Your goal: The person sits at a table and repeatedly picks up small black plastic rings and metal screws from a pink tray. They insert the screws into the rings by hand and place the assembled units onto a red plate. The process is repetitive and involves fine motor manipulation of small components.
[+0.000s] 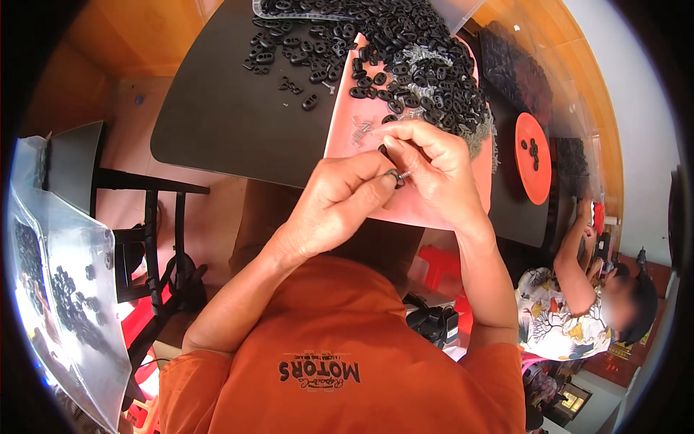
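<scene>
Over a pink tray point(343, 137), my two hands meet fingertip to fingertip. My left hand point(340, 199) pinches a small black cord lock piece point(397, 178) between thumb and forefinger. A small metal spring point(405, 174) juts out beside that piece, between the hands; which hand bears it I cannot tell. My right hand point(437, 163) is closed, with a small dark part point(383, 150) at its fingertips, mostly hidden. Just beyond my fingers lie loose springs point(361, 130) and a heap of black oval two-hole cord lock pieces point(441, 90).
More black pieces spread over the dark table point(224, 108) at the far side, below a clear plastic bin point(318, 13). An orange-red plate point(531, 184) with a few black parts lies to the right. Another person point(564, 311) sits at the right. A clear plastic bag point(69, 289) hangs at left.
</scene>
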The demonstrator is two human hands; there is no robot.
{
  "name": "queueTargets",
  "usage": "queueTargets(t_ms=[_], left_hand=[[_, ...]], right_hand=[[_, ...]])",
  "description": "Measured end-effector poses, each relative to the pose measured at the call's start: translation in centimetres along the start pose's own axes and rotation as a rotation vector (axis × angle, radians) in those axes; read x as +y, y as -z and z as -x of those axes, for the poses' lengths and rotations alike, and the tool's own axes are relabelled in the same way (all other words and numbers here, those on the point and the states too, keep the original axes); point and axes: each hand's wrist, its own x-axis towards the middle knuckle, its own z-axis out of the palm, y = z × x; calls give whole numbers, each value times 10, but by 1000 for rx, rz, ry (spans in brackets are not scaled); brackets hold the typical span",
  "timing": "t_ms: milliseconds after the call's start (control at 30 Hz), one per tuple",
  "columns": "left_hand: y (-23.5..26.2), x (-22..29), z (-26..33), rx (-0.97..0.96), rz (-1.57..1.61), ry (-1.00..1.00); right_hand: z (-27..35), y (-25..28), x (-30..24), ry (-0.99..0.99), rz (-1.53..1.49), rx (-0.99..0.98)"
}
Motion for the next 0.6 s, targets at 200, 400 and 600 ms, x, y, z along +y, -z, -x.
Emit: queueTargets(t_ms=[200,400,600], left_hand=[[1,14,-1,34,166,168],[3,8,0,62,296,174],[1,8,0,33,271,167]], right_hand=[[11,6,2,257,136,3],[24,2,-12,312,269,40],[24,7,-5,302,197,13]])
